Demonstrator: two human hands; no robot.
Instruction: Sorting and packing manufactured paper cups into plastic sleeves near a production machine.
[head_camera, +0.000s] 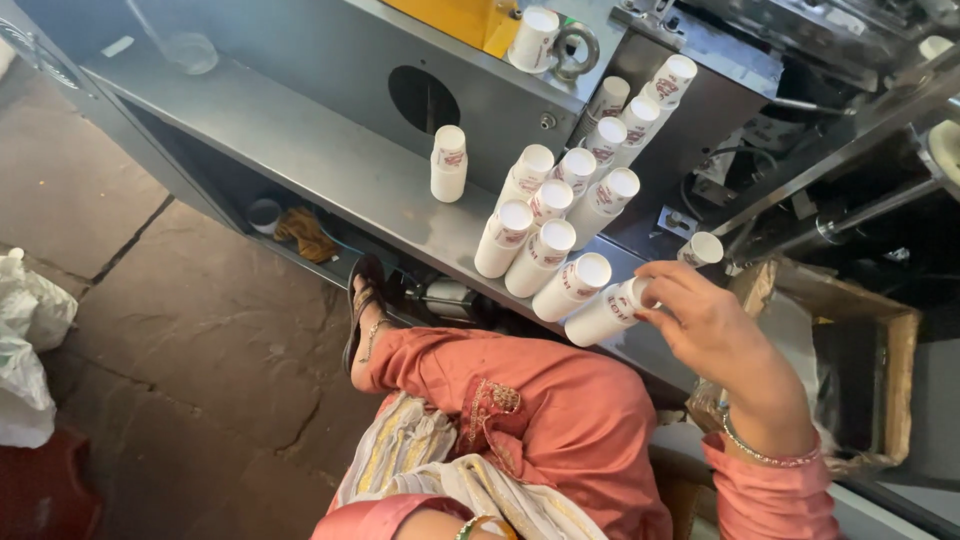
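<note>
A long grey metal machine shelf (300, 140) runs diagonally, its left stretch bare up to one lone upright white paper cup stack (448, 163). Slanted white paper cup stacks (545, 215) crowd the right part. At the near edge the right hand (705, 320) pinches the nearest white cup stack (605, 313), fingertips closed around its rim. The left hand is out of sight.

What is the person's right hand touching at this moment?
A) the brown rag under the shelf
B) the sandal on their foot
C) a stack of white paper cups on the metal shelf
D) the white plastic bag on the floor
C: the right hand has its fingers closed around the top of a stack of white paper cups on the metal shelf.
</note>
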